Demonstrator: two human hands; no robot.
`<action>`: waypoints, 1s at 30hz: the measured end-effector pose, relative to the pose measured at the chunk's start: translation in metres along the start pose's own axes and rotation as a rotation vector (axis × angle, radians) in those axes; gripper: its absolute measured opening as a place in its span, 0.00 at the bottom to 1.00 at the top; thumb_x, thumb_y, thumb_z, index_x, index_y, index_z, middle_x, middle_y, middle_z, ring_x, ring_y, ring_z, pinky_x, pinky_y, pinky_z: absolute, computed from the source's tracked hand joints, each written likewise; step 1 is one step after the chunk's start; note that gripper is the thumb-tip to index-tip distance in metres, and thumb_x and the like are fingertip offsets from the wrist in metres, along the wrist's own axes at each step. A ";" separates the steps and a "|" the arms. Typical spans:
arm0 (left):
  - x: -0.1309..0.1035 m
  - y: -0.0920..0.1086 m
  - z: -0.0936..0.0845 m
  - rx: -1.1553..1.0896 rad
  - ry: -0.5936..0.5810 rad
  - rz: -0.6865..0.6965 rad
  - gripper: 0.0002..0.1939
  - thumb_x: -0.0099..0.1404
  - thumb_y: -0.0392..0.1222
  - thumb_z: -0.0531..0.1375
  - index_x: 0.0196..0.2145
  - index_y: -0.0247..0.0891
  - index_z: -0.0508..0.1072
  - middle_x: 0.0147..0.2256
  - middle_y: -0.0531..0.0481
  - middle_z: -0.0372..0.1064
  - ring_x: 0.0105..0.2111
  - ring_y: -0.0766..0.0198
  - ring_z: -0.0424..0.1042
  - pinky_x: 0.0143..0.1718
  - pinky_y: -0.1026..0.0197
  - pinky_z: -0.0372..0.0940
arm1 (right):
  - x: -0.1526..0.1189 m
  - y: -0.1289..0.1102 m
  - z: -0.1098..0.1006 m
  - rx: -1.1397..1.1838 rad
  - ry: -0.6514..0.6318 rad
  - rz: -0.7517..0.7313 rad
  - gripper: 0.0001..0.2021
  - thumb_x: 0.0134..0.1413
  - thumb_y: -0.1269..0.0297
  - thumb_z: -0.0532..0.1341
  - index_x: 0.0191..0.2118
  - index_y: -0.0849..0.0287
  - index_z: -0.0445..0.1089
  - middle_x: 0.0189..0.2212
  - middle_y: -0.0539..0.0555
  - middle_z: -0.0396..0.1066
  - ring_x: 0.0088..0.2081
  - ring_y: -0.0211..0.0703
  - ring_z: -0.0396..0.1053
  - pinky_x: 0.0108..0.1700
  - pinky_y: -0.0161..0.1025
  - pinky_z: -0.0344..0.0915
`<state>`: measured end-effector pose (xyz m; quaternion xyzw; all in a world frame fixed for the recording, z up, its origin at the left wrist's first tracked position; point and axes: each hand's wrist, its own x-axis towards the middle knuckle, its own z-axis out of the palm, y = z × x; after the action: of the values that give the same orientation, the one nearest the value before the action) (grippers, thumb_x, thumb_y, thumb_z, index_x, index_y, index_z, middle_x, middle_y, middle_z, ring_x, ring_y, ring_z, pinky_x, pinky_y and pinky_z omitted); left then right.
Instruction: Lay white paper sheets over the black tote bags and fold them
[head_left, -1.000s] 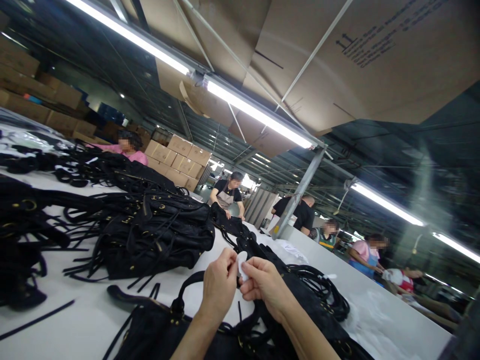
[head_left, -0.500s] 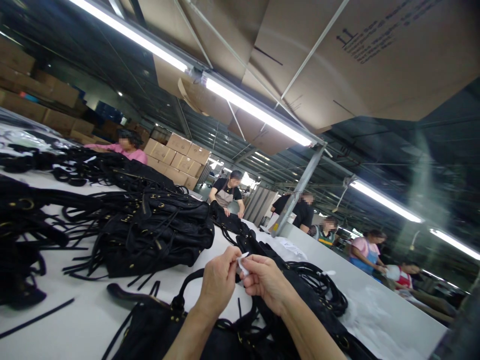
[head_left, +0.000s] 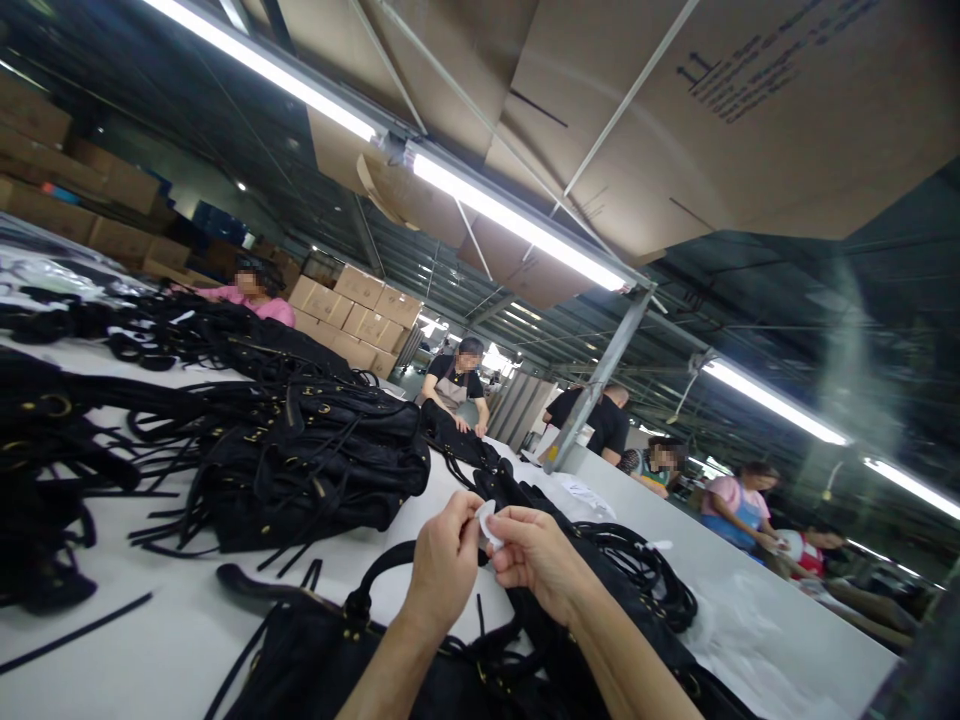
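My left hand (head_left: 448, 553) and my right hand (head_left: 536, 558) meet near the middle of the view, both with pinched fingers. Between them is a small white piece (head_left: 487, 522), thin like paper or film, gripped from both sides. Below the hands lies a black bag (head_left: 300, 655) with gold-coloured studs; its curved handle (head_left: 375, 568) rises just left of my left hand. My forearms cover part of the bag.
Stacked black bags (head_left: 315, 470) with loose straps fill the left of the white table (head_left: 97, 640). More straps (head_left: 645, 575) and clear plastic (head_left: 739, 640) lie at the right. A person (head_left: 454, 388) handles a bag beyond; a metal post (head_left: 600, 385) stands at the divider.
The white piece now shows as a flatter, rounded shape between my fingers. My hands have barely shifted. At the far right, a person's arms have moved slightly.
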<state>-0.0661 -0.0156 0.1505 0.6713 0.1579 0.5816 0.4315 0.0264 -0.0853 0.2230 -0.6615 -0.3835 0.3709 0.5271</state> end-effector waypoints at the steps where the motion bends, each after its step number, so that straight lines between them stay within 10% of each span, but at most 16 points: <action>1: 0.000 0.000 0.000 -0.003 0.013 0.008 0.09 0.63 0.33 0.50 0.34 0.42 0.69 0.28 0.53 0.70 0.29 0.61 0.69 0.33 0.63 0.58 | 0.000 0.001 0.002 0.005 0.004 -0.006 0.16 0.37 0.58 0.71 0.27 0.63 0.67 0.20 0.51 0.71 0.17 0.32 0.66 0.19 0.29 0.66; 23: 0.001 -0.013 -0.004 0.083 0.026 0.097 0.10 0.63 0.34 0.47 0.30 0.41 0.66 0.24 0.54 0.66 0.26 0.63 0.67 0.31 0.63 0.56 | 0.000 0.002 0.008 0.104 -0.007 -0.076 0.21 0.38 0.67 0.65 0.40 0.57 0.59 0.23 0.49 0.73 0.26 0.38 0.74 0.32 0.36 0.73; 30: 0.001 -0.014 -0.005 0.127 0.012 0.113 0.09 0.63 0.34 0.47 0.30 0.41 0.64 0.24 0.55 0.65 0.25 0.63 0.66 0.30 0.63 0.55 | 0.006 0.001 0.005 -0.225 -0.055 -0.160 0.18 0.48 0.48 0.62 0.36 0.58 0.65 0.21 0.46 0.67 0.21 0.37 0.69 0.26 0.35 0.67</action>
<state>-0.0664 -0.0048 0.1408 0.7015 0.1591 0.5979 0.3538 0.0245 -0.0775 0.2211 -0.6734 -0.4883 0.3004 0.4668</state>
